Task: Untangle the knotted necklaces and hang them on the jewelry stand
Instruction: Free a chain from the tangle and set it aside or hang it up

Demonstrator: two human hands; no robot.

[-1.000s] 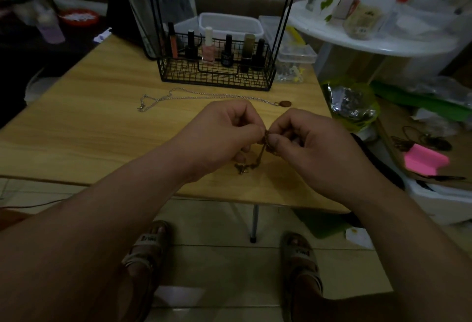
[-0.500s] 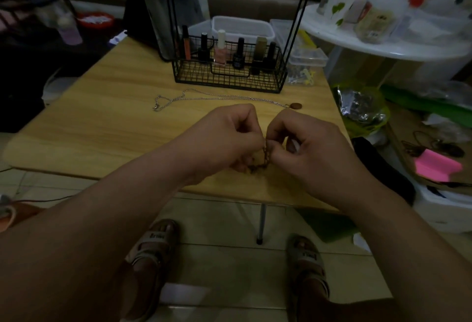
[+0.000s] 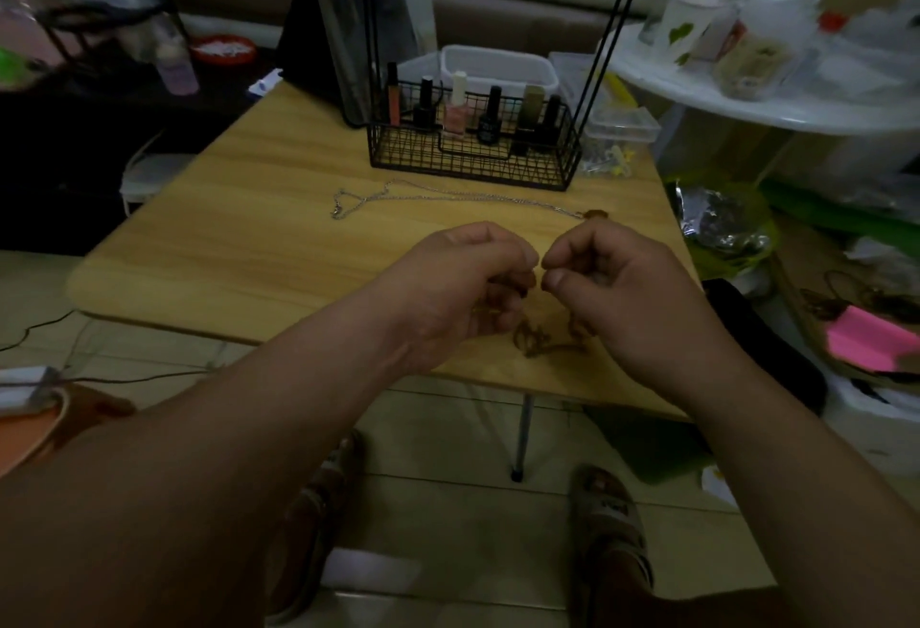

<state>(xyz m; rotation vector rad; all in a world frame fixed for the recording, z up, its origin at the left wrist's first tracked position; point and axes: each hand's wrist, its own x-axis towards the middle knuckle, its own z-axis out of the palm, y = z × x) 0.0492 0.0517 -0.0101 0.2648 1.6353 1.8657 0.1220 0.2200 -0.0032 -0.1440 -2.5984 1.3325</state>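
Left hand (image 3: 463,288) and right hand (image 3: 622,288), each pinching a dark knotted necklace (image 3: 542,341), have drawn slightly apart; its tangle now sags onto the wooden table (image 3: 249,239), apparently loosening, not yet free. A silver necklace (image 3: 448,196) lies before the jewelry stand (image 3: 473,164)

The left hand (image 3: 463,288) and right hand (image 3: 622,288) are positioned side by side over the near edge of the wooden table (image 3: 224,239), fingers curled. Each pinches part of the brown knotted necklace (image 3: 542,341), whose tangle hangs below them. A silver necklace (image 3: 448,196) lies stretched out farther back, just in front of the black wire jewelry stand (image 3: 473,164) containing nail polish bottles (image 3: 454,117).
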